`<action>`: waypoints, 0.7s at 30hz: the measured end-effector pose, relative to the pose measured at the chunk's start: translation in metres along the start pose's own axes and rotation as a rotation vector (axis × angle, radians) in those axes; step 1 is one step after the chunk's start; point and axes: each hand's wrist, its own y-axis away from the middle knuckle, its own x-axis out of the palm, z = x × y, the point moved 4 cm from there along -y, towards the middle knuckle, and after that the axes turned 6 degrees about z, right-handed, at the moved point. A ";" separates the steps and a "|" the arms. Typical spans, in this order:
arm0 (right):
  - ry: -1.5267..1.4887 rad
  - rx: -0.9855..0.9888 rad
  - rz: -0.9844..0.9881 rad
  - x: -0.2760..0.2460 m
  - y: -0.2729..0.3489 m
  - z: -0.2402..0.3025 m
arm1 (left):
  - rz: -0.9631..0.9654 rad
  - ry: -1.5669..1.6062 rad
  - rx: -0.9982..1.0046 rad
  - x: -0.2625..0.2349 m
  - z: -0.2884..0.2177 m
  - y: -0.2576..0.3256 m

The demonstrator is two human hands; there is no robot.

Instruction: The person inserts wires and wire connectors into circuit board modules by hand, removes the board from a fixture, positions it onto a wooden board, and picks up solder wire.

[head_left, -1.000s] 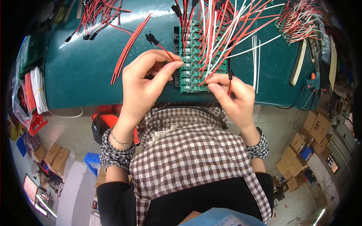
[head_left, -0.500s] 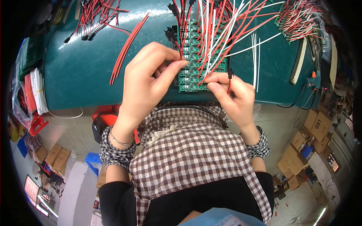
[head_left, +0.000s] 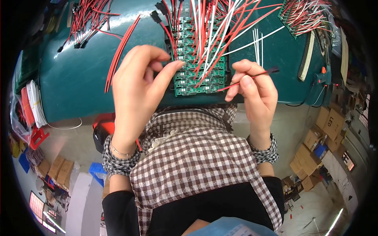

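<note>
A green circuit board panel (head_left: 195,84), made of repeated small sections, lies near the table's front edge. Many red and white wires (head_left: 212,43) rise from it. Red and black leads with black plugs (head_left: 156,16) stand along its left side. My left hand (head_left: 138,78) is over the panel's left edge, thumb tip above the board, thumb and forefinger apart with nothing seen between them. Just right of the panel, my right hand (head_left: 258,86) grips a thin red-and-black wire lead (head_left: 256,75). Its black plug end sticks out to the right; a red end points at the board.
Loose red wires (head_left: 123,51) lie left on the green table (head_left: 78,78), white wires (head_left: 258,47) to the right. A pile of plugged leads (head_left: 88,23) is far left, another wired board (head_left: 305,17) far right. A tool with an orange tip (head_left: 323,74) sits at the right edge.
My right hand has drawn back rightward from the board, and its lead has swung from hanging upright to lying sideways. My left thumb and forefinger have parted. The whole view has shifted slightly.
</note>
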 end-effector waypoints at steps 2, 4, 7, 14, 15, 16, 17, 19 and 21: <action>0.032 -0.081 -0.032 -0.002 0.001 0.004 | -0.087 -0.059 0.026 -0.007 -0.012 0.014; 0.045 -0.078 -0.027 0.003 0.001 0.009 | 0.008 0.028 0.199 0.001 -0.029 0.023; 0.073 -0.081 -0.016 0.011 0.001 0.015 | 0.206 0.182 0.184 0.026 -0.032 0.025; 0.028 0.027 0.038 -0.004 -0.001 0.008 | 0.172 0.140 0.242 0.035 -0.027 0.028; -0.034 0.095 -0.016 -0.009 -0.001 0.005 | 0.178 0.141 0.244 0.036 -0.025 0.028; 0.024 0.069 -0.118 -0.010 -0.004 0.005 | 0.162 0.007 0.280 0.035 -0.025 0.028; 0.053 0.010 -0.129 -0.014 -0.006 0.003 | 0.145 -0.127 0.316 0.036 -0.024 0.029; 0.124 -0.007 -0.127 -0.008 -0.011 0.002 | 0.130 -0.176 0.325 0.036 -0.025 0.030; 0.149 -0.017 -0.091 -0.003 -0.014 -0.006 | 0.115 -0.222 0.337 0.038 -0.024 0.032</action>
